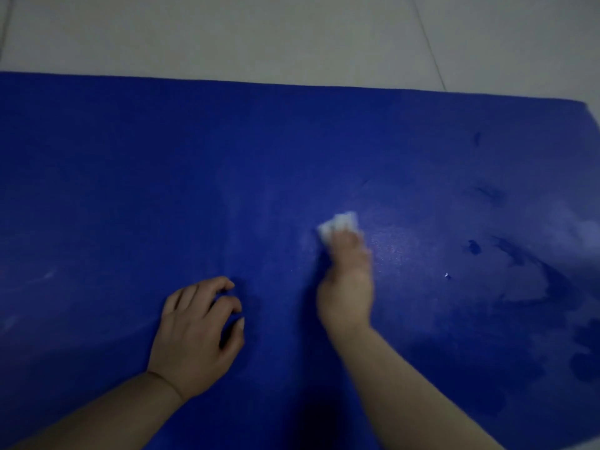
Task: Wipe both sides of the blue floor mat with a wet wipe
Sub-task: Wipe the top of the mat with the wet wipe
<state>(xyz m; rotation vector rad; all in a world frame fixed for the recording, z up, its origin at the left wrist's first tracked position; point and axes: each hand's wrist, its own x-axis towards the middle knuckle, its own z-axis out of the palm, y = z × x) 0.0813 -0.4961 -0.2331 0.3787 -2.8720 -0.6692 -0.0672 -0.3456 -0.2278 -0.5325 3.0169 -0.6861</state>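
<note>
The blue floor mat [130,177] lies flat and fills most of the view. My right hand [347,280] is blurred and presses a bunched white wet wipe [339,224] onto the mat near its middle; the wipe sticks out beyond the fingertips. My left hand [201,329] rests on the mat to the left, nearer to me, fingers curled with the tips touching the surface and holding nothing. Dark wet patches and smears [519,280] mark the mat's right part.
Pale tiled floor [292,34] runs beyond the mat's far edge. The mat's right far corner [584,105] shows at the frame's right side. A faint pale streak [42,277] sits on the mat's left part.
</note>
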